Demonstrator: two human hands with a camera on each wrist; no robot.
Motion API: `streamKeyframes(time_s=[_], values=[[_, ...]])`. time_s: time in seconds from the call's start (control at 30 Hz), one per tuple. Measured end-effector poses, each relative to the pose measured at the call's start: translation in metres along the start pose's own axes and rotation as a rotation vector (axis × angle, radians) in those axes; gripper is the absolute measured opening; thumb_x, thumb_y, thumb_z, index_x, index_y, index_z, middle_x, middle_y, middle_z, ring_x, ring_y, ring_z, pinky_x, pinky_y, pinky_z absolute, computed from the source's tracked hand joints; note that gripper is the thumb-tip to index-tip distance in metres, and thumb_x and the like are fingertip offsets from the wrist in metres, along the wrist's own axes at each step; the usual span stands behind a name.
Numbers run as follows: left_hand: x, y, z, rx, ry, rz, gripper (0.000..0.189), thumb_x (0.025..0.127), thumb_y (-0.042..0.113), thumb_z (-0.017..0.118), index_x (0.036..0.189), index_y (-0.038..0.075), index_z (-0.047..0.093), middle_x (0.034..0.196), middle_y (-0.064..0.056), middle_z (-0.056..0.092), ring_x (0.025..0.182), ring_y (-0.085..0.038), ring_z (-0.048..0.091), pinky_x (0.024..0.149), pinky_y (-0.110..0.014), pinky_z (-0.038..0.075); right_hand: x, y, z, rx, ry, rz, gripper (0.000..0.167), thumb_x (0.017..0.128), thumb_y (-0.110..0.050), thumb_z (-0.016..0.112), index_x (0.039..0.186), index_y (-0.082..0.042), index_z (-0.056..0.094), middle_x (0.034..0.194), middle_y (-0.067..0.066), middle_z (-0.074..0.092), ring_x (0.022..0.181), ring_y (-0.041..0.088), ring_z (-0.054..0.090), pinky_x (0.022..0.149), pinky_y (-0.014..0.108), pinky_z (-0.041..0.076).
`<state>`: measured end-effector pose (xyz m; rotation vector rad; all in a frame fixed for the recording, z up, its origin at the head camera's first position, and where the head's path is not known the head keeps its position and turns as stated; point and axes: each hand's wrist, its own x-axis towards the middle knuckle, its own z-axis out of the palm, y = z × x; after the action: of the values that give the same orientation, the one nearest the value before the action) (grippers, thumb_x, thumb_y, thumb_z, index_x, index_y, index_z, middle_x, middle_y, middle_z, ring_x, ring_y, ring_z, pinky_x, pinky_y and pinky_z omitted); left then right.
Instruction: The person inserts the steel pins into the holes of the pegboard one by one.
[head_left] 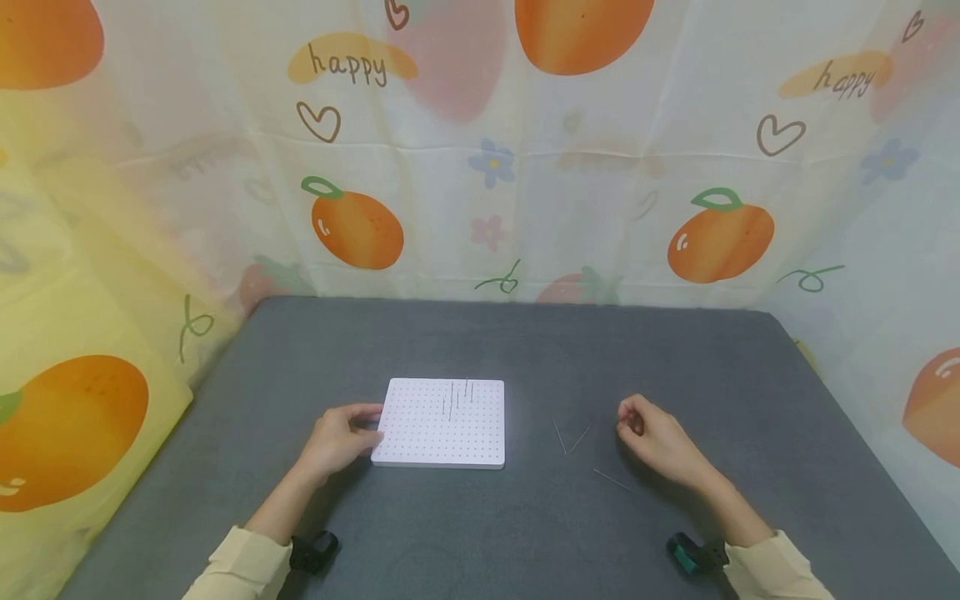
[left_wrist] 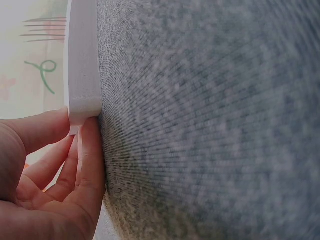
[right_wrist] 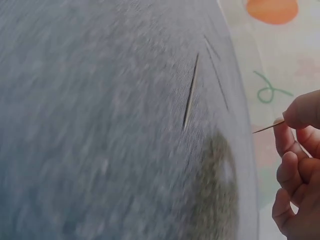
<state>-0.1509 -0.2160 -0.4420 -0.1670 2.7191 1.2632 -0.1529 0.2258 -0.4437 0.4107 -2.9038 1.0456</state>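
Needle [right_wrist: 267,127] at frame right, being thin, is risking slipping from pinching right fingers [right_wrist: 283,137]; left fingers [left_wrist: 90,157] are clamping the board [head_left: 420,437].

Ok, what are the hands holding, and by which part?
Left hand grips the white board by its left edge; right hand pinches a thin pin, one end sticking out.

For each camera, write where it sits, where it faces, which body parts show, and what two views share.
Head: on the head, facing forward and down at the table; left hand, right hand, sleeves show.
Left wrist: on that wrist, facing the board; left hand shows.
Right wrist: on that wrist, facing loose pins; right hand shows.
Head and right wrist share the loose pins.
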Motion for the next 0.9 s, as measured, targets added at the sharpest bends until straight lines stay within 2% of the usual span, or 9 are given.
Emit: streamKeyframes(time_s=[0.2, 0.43, 0.9], values=[[0.001, 0.000, 0.001, -0.003, 0.003, -0.002, 0.044, 0.080, 0.007, 0.066, 0.123, 0.001, 0.056, 0.117, -0.019, 0.060, 0.084, -0.020, 0.065, 0.064, -0.031, 0.052, 0.006, -0.008, 0.004, 0.037, 0.034, 0.000, 0.012, 0.086, -0.010, 0.059, 0.092, -0.013, 0.049, 0.072, -0.002, 0.044, 0.062, 0.008, 0.039, 0.053, 0.024, 0.033], [0.001, 0.001, 0.002, 0.004, 0.010, -0.003, 0.044, 0.081, 0.008, 0.066, 0.123, 0.002, 0.056, 0.117, -0.019, 0.060, 0.083, -0.019, 0.065, 0.066, -0.033, 0.053, 0.013, -0.021, 0.011, 0.087, 0.085, -0.046, 0.014, 0.084, -0.006, 0.062, 0.091, -0.013, 0.052, 0.075, -0.003, 0.050, 0.063, 0.007, 0.041, 0.053, 0.023, 0.034], [0.000, 0.000, 0.001, 0.002, 0.003, -0.006, 0.044, 0.080, 0.008, 0.067, 0.123, 0.002, 0.056, 0.117, -0.019, 0.060, 0.084, -0.019, 0.065, 0.064, -0.032, 0.052, 0.029, -0.048, 0.025, 0.154, 0.064, -0.053, 0.012, 0.085, -0.011, 0.063, 0.091, -0.018, 0.054, 0.073, -0.004, 0.051, 0.060, 0.011, 0.043, 0.050, 0.024, 0.035]])
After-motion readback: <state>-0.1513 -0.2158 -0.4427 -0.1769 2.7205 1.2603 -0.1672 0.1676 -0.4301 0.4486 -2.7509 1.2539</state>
